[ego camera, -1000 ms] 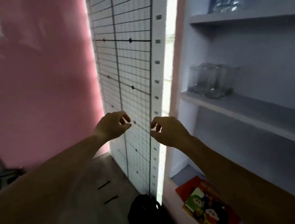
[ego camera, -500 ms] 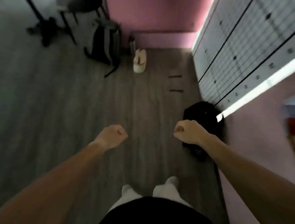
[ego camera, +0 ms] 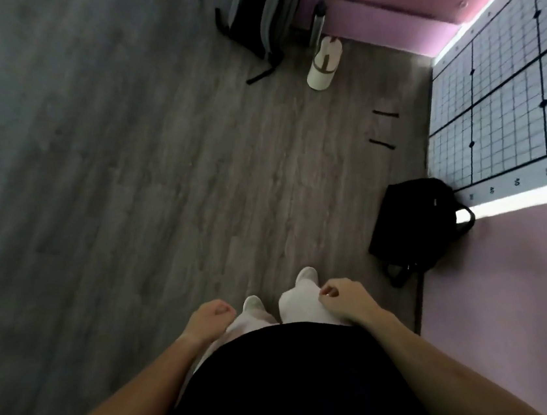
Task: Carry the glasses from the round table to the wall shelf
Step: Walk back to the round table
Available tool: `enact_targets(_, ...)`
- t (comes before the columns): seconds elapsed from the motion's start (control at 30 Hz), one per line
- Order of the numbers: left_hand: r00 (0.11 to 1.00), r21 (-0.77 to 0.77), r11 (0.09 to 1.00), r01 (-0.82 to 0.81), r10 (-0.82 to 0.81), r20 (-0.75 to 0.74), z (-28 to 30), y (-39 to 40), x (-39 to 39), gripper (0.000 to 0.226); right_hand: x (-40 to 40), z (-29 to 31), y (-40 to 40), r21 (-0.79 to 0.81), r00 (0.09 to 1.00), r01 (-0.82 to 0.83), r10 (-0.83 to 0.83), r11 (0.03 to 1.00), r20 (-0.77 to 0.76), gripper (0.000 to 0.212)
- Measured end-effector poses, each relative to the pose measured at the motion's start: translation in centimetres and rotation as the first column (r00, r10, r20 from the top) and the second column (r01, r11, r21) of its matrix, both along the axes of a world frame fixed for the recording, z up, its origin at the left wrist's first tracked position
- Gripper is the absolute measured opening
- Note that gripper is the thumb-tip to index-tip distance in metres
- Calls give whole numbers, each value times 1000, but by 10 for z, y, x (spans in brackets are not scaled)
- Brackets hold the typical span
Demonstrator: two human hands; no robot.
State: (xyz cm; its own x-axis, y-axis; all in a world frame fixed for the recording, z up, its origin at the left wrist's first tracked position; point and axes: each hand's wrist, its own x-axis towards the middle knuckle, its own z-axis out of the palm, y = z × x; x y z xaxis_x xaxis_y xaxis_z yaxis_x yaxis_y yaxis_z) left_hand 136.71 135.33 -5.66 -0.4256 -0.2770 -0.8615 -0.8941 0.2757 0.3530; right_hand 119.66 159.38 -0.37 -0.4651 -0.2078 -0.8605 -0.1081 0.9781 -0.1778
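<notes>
Neither the glasses nor the round table nor the wall shelf is in view, so which way they lie from either hand can't be told. The person looks straight down at the floor point(ego camera: 127, 190). Left hand point(ego camera: 210, 320) and right hand point(ego camera: 345, 296) both hang in front of the waist w/ fingers curled in, holding nothing; about level, neither nearer anything useful. Around: grey backpack point(ego camera: 260, 14) and a white cap point(ego camera: 324, 63) toward the far pink wall, black bag point(ego camera: 414, 225) just right of the feet against the grid board point(ego camera: 508, 95). My guess: walk back for more glasses; black bag is the trip risk.
</notes>
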Motion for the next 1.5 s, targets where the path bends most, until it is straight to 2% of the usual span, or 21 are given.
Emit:
enact_targets(0.07, 999, -27, 1000, 3, -4, -34, 1, -19, -11, 11, -12, 0, -18, -17, 1000, -5, 5, 1000, -1, 37)
enact_targets(0.23, 994, -40, 994, -99, 98, -42, -2, -50, -33, 14, -41, -11, -49, -65, 1000, 27, -27, 998, -11, 23)
enact_targets(0.37, 997, 9, 997, -73, 73, -5, -8, -69, -63, 9, -83, -24, -80, -89, 999, 40, -37, 995, 27, 21)
enact_targets(0.57, 1000, 14, 999, -28, 28, 0, -5, -127, -160, 13, -184, -32, -135, -120, 997, 57, -51, 991, 57, 24)
enact_targets(0.7, 998, -54, 997, 63, -63, 13, 6, -166, -241, 15, -254, -26, -162, -96, 996, 44, -36, 994, 85, 25)
enact_targets(0.77, 995, -105, 990, 93, -96, -22, 12, -185, -284, 15, -289, -25, -179, -65, 997, 4, 1, 998, 82, 26)
enact_targets(0.9, 986, -110, 994, 27, -45, -163, 27, -210, -341, 8, -333, -21, -207, -38, 992, -96, 99, 995, 80, 32)
enact_targets(1.0, 983, -96, 995, 11, -28, -183, 33, -232, -365, 7, -360, -19, -236, -58, 988, -125, 130, 990, 80, 39)
enact_targets(1.23, 999, -39, 999, -3, 2, -33, 11, -335, -395, 8, -427, -35, -347, -62, 987, -124, 129, 990, 93, 27)
enact_targets(1.37, 996, -66, 996, -64, 60, -65, 10, -408, -435, 15, -461, -35, -412, -51, 989, -109, 114, 993, 91, 30)
enact_targets(1.5, 996, -87, 996, -14, 7, -87, 18, -484, -476, 14, -496, -22, -482, -57, 998, -46, 47, 997, 29, 24)
